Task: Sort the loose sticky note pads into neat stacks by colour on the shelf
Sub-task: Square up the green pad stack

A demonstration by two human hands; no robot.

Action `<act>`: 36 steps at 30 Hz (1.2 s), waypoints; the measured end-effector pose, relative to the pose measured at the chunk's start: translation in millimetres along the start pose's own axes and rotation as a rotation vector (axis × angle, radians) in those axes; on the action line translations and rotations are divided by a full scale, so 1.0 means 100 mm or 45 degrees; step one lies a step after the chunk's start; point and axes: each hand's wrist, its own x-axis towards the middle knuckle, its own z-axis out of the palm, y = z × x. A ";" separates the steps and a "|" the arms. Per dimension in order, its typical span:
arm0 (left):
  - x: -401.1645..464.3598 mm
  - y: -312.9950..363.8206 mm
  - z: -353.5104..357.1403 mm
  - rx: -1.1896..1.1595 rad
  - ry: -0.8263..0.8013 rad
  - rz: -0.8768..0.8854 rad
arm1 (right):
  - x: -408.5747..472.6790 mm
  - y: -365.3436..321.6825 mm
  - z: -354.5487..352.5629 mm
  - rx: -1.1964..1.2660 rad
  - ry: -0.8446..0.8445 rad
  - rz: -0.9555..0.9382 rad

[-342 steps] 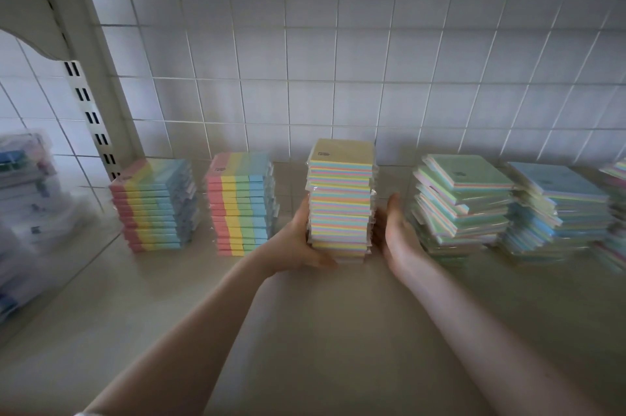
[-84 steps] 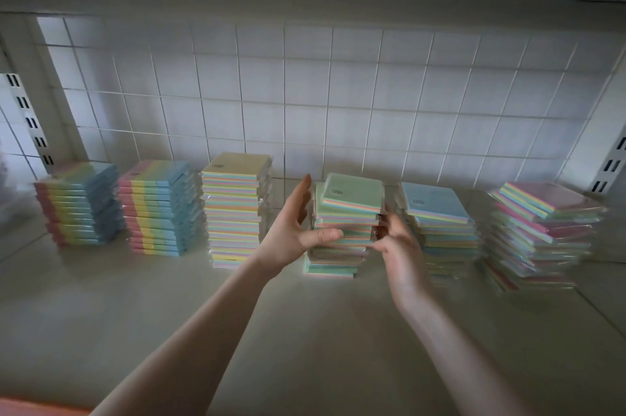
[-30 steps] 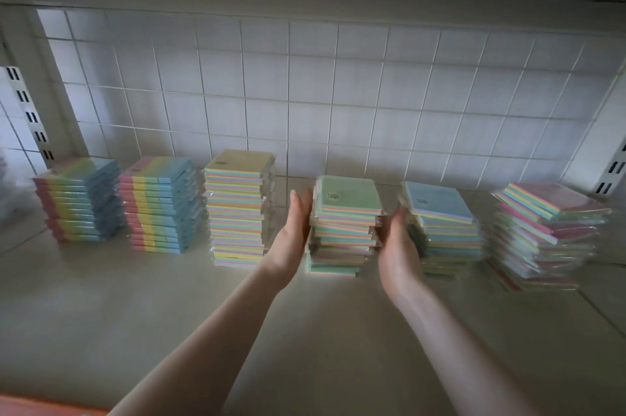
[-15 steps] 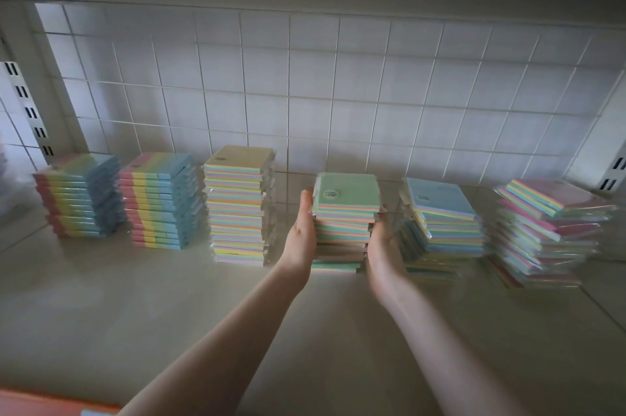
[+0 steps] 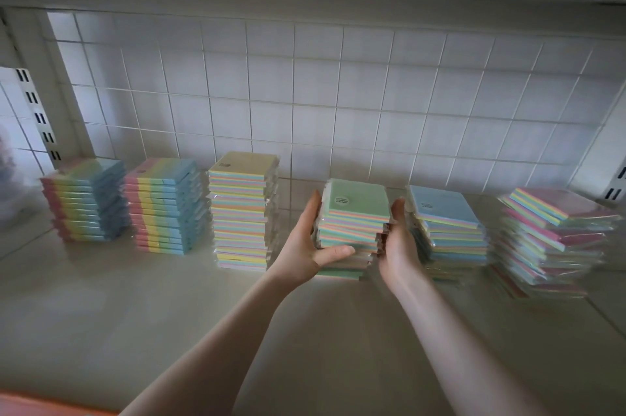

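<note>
Left hand [image 5: 306, 239] flat against the left side of the green-topped stack [image 5: 352, 229], fingers straight, thumb hooked across its front. Right hand [image 5: 399, 243] pressed flat to the opposite side, fingers straight up the edge. Stack squeezed between both palms, standing on the shelf [image 5: 169, 314], lower pads slightly askew. Just left of the grip, the yellow-topped stack [image 5: 242, 212]; beyond it, two pink-to-blue stacks [image 5: 166, 205]. Just right, touching distance from the right hand, the blue-topped stack [image 5: 447, 229]; further right, the untidy pink-topped stack [image 5: 552, 239]. Behind, white tiled wall [image 5: 338, 93].
</note>
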 end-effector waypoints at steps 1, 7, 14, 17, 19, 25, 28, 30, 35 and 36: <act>0.01 -0.02 0.00 0.006 0.020 -0.002 | -0.01 -0.01 0.03 0.021 -0.006 0.000; 0.02 0.00 0.00 0.004 0.059 -0.009 | -0.04 -0.02 0.06 0.056 0.048 -0.030; 0.04 -0.09 0.01 -0.256 0.188 -0.159 | -0.57 0.02 -0.14 -0.300 0.034 -0.129; 0.13 -0.11 0.00 -0.408 0.313 -0.265 | -0.79 -0.04 -0.16 -0.705 0.049 -0.393; 0.18 -0.16 0.01 -0.405 0.323 -0.309 | -0.89 -0.17 -0.15 -1.075 0.112 -0.651; 0.29 -0.28 -0.03 -0.347 0.344 -0.338 | -0.79 -0.92 0.01 -1.644 0.041 -1.007; 0.35 -0.31 -0.07 -0.420 0.349 -0.419 | -0.66 -1.03 0.13 -2.209 -0.380 -0.918; 0.37 -0.31 -0.05 -0.451 0.334 -0.439 | -0.59 -0.98 0.18 -2.500 -0.506 -0.896; 0.40 -0.30 -0.02 -0.592 0.310 -0.547 | -0.42 -0.86 0.27 -2.707 -0.631 -0.918; 0.40 -0.29 -0.02 -0.590 0.314 -0.566 | -0.38 -0.85 0.28 -2.698 -0.651 -0.931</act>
